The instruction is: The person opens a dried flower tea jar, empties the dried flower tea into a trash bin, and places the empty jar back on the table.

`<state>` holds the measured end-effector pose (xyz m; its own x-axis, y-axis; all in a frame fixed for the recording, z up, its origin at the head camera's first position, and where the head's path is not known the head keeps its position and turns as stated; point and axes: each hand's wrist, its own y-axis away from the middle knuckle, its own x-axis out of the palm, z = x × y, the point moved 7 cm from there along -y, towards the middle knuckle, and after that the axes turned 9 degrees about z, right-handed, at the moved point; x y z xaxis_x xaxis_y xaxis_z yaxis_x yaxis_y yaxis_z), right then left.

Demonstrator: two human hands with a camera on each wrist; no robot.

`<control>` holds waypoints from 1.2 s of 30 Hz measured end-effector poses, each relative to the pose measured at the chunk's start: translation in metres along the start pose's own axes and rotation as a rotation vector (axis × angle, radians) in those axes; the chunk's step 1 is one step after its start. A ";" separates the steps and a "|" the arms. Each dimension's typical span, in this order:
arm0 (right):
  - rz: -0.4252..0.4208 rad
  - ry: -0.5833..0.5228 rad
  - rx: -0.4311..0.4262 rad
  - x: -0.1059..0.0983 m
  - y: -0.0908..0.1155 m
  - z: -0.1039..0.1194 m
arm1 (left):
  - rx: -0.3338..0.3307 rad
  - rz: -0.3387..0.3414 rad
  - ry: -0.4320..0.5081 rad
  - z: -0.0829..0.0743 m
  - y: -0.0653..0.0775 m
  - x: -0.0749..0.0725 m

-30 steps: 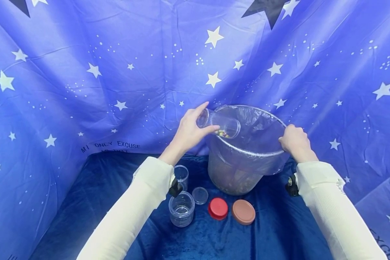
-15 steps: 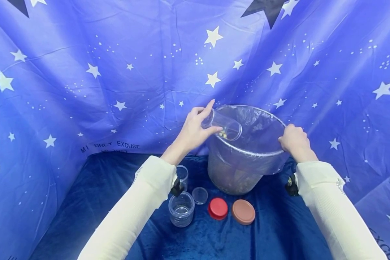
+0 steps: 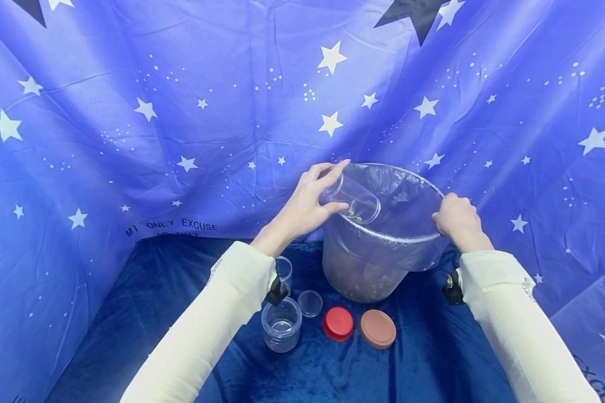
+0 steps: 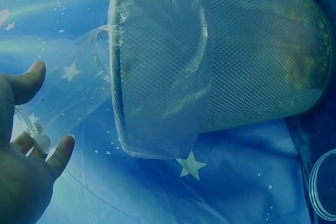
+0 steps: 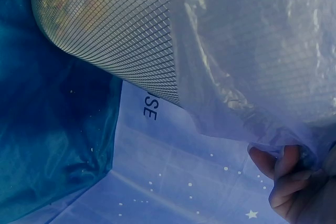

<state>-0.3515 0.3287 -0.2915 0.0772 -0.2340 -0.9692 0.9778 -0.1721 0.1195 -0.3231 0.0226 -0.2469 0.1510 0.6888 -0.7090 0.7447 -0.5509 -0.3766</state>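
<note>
My left hand [image 3: 305, 207] grips a clear plastic jar [image 3: 355, 193] by its base end, thumb on one side and fingers on the other. The jar lies steeply tilted, its mouth inside the rim of a mesh wastebasket [image 3: 365, 274]. A few small yellowish bits [image 3: 353, 214] lie near the mouth. A translucent bin liner [image 4: 163, 72] lines the wastebasket and folds over its rim. With curled fingers my right hand [image 3: 459, 219] holds the rim and liner on the right side. Through the mesh, coloured contents [image 5: 68, 3] show blurred at the bottom.
Two clear jars stand on the dark blue cloth [image 3: 222, 364], the nearer jar [image 3: 282, 330] in front of the farther jar [image 3: 285, 274]. A clear lid [image 3: 310, 303], a red lid [image 3: 339, 323] and a brown lid [image 3: 378, 329] lie before the wastebasket. Starry fabric [image 3: 222, 140] hangs behind.
My left hand has moved right and slightly down, tilting the jar further into the wastebasket. Fewer bits show in the jar now. My right hand has stayed on the rim.
</note>
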 end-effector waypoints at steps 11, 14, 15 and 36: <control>0.015 -0.001 0.001 -0.001 0.002 0.002 | 0.205 0.032 -0.161 -0.026 -0.003 0.010; 0.021 0.001 0.004 -0.001 0.002 0.002 | 0.229 0.056 -0.205 -0.031 -0.002 0.014; 0.023 0.003 0.005 -0.001 0.002 0.003 | 0.228 0.060 -0.213 -0.032 -0.002 0.015; 0.016 0.001 0.012 0.001 -0.001 -0.001 | 0.174 0.004 -0.190 -0.020 0.007 0.008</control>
<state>-0.3525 0.3294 -0.2930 0.0930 -0.2356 -0.9674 0.9741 -0.1797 0.1374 -0.3036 0.0334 -0.2439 0.0164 0.5947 -0.8038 0.6187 -0.6375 -0.4591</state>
